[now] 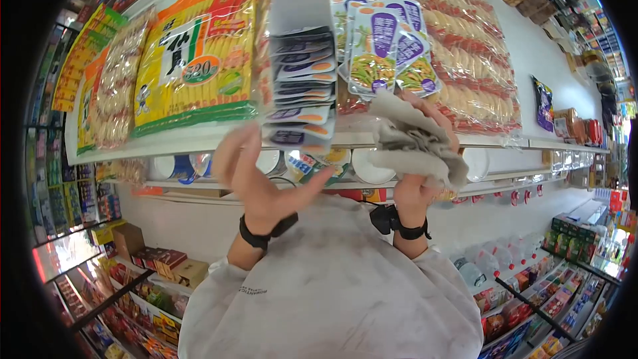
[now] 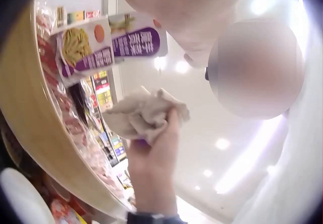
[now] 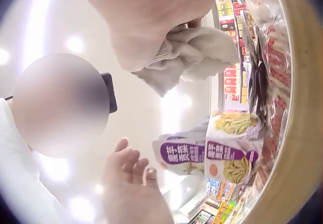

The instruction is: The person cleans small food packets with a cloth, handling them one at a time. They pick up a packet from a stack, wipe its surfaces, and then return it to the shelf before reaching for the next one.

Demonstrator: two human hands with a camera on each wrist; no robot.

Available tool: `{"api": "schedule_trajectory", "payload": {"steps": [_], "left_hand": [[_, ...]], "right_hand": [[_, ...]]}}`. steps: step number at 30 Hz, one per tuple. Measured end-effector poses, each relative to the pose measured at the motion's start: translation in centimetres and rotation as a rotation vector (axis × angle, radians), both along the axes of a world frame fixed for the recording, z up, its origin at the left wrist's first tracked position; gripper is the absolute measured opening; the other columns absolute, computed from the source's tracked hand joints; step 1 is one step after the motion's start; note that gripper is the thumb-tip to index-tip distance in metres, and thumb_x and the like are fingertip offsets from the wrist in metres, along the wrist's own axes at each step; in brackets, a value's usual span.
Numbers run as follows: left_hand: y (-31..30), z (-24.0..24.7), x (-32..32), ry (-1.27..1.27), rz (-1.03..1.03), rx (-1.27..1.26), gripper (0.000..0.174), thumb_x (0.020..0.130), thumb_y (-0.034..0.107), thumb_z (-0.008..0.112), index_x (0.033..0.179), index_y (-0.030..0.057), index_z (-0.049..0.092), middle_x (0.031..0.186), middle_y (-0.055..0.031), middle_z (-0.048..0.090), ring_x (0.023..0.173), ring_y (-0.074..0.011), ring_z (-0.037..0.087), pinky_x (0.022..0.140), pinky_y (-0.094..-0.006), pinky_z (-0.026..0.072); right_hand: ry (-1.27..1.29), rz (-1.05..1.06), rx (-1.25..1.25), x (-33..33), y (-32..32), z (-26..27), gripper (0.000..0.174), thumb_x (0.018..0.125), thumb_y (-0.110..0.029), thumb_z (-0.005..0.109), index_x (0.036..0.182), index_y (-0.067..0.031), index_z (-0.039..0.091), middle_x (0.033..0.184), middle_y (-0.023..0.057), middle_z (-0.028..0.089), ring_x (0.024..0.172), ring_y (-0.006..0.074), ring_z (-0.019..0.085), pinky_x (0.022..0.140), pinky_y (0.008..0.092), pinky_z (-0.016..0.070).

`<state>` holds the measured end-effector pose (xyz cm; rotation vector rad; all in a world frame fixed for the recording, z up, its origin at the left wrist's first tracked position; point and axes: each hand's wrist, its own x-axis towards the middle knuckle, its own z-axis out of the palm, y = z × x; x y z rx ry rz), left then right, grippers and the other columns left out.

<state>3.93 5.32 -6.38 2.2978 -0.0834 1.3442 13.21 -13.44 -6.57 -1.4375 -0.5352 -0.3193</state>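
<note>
My right hand [image 1: 413,194] grips a crumpled grey cloth [image 1: 417,141] in front of the shelf edge; the cloth also shows in the left wrist view. The left hand [image 1: 256,183], thumb spread wide, is in front of a long row of upright packets [image 1: 300,83] with purple and white labels. Nothing is in the left hand, and its fingers [image 3: 132,166] look loosely bent in the right wrist view. Flat packets [image 1: 373,43] with purple labels and a noodle-like food picture lie right of the row, just beyond the cloth.
Large clear bags of pale snacks [image 1: 458,53] lie under and beside the packets. A big yellow snack bag [image 1: 199,53] is at left, and a small dark purple packet [image 1: 543,103] at far right. Below the white shelf edge [image 1: 159,149] are round white containers [image 1: 372,166].
</note>
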Motion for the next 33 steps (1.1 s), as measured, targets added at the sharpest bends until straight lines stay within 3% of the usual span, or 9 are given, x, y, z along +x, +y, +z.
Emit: {"api": "schedule_trajectory", "payload": {"steps": [4, 7, 10, 11, 18, 21, 24, 30, 33], "left_hand": [[0.9, -0.1, 1.2, 0.235, -0.005, -0.172, 0.106, 0.063, 0.025, 0.092, 0.147, 0.0006, 0.031, 0.147, -0.0182, 0.035, 0.128, -0.0329, 0.046, 0.107, -0.0428, 0.0376], [2.0, -1.5, 2.5, 0.309, -0.216, -0.292, 0.098, 0.069, 0.009, 0.084, 0.149, 0.0002, 0.029, 0.148, -0.0201, 0.037, 0.129, -0.0373, 0.045, 0.099, -0.0455, 0.0454], [2.2, -1.7, 3.2, 0.370, -0.295, -0.480, 0.093, 0.070, 0.002, 0.080, 0.148, -0.0012, 0.030, 0.144, -0.0211, 0.043, 0.125, -0.0377, 0.049, 0.099, -0.0405, 0.0458], [2.3, -1.1, 3.3, 0.351, -0.255, -0.387, 0.085, 0.075, 0.001, 0.077, 0.148, -0.0007, 0.032, 0.140, -0.0228, 0.047, 0.121, -0.0400, 0.052, 0.099, -0.0404, 0.0456], [2.6, -1.6, 7.0, 0.255, -0.196, -0.391, 0.083, 0.076, 0.011, 0.080, 0.145, -0.0002, 0.036, 0.135, -0.0236, 0.050, 0.120, -0.0403, 0.052, 0.097, -0.0420, 0.0450], [2.1, -0.9, 6.7, 0.262, -0.167, -0.347, 0.086, 0.074, 0.006, 0.083, 0.146, 0.0007, 0.036, 0.142, -0.0175, 0.047, 0.125, -0.0271, 0.052, 0.100, -0.0370, 0.0462], [1.6, 0.1, 5.8, 0.160, -0.136, -0.265, 0.085, 0.073, 0.008, 0.084, 0.145, 0.0040, 0.040, 0.137, -0.0157, 0.051, 0.117, -0.0255, 0.056, 0.095, -0.0368, 0.0498], [1.9, 1.2, 4.1, 0.033, -0.094, -0.337, 0.055, 0.075, 0.002, 0.081, 0.126, 0.0038, 0.059, 0.127, -0.0122, 0.057, 0.113, -0.0219, 0.058, 0.086, -0.0311, 0.0527], [1.9, 1.6, 3.5, -0.026, -0.033, -0.231, 0.043, 0.076, -0.001, 0.078, 0.117, 0.0019, 0.063, 0.119, -0.0102, 0.061, 0.104, -0.0188, 0.061, 0.080, -0.0285, 0.0531]], "right_hand": [[0.095, 0.092, -0.091, -0.6, 1.0, -0.7, 0.054, 0.083, -0.021, 0.063, 0.131, 0.0012, 0.052, 0.133, 0.0161, 0.056, 0.122, 0.0307, 0.053, 0.105, 0.0405, 0.0387], [0.175, 0.138, -0.172, -2.1, 1.1, -1.0, 0.051, 0.083, -0.016, 0.063, 0.130, 0.0003, 0.053, 0.133, 0.0171, 0.056, 0.121, 0.0304, 0.054, 0.104, 0.0400, 0.0393], [0.145, 0.134, -0.180, -2.4, 1.5, -0.3, 0.050, 0.083, -0.014, 0.064, 0.130, -0.0002, 0.054, 0.133, 0.0181, 0.056, 0.121, 0.0310, 0.054, 0.103, 0.0403, 0.0406], [0.189, 0.127, -0.180, -2.6, 1.2, -0.5, 0.049, 0.082, -0.012, 0.064, 0.129, -0.0002, 0.054, 0.133, 0.0182, 0.056, 0.121, 0.0313, 0.054, 0.102, 0.0403, 0.0411], [-0.008, 0.228, -0.432, -1.6, 1.6, -0.7, 0.053, 0.079, -0.001, 0.066, 0.130, 0.0002, 0.053, 0.133, 0.0192, 0.055, 0.127, 0.0352, 0.051, 0.106, 0.0414, 0.0391], [-0.234, 0.171, -0.684, -1.3, 2.6, -1.1, 0.054, 0.080, -0.003, 0.069, 0.131, -0.0001, 0.052, 0.136, 0.0199, 0.052, 0.132, 0.0377, 0.047, 0.108, 0.0426, 0.0381], [-0.195, 0.145, -0.622, -0.7, 2.4, -2.3, 0.055, 0.078, -0.002, 0.069, 0.131, -0.0003, 0.053, 0.139, 0.0201, 0.050, 0.134, 0.0388, 0.044, 0.108, 0.0430, 0.0384], [-0.207, 0.078, -0.527, 1.0, 2.1, -2.2, 0.045, 0.083, -0.002, 0.067, 0.126, 0.0013, 0.056, 0.139, 0.0206, 0.050, 0.134, 0.0386, 0.044, 0.109, 0.0431, 0.0374], [-0.149, 0.106, -0.400, 0.1, 1.3, -1.5, 0.038, 0.085, -0.003, 0.065, 0.123, 0.0020, 0.057, 0.132, 0.0193, 0.057, 0.124, 0.0346, 0.054, 0.102, 0.0394, 0.0427]]}}
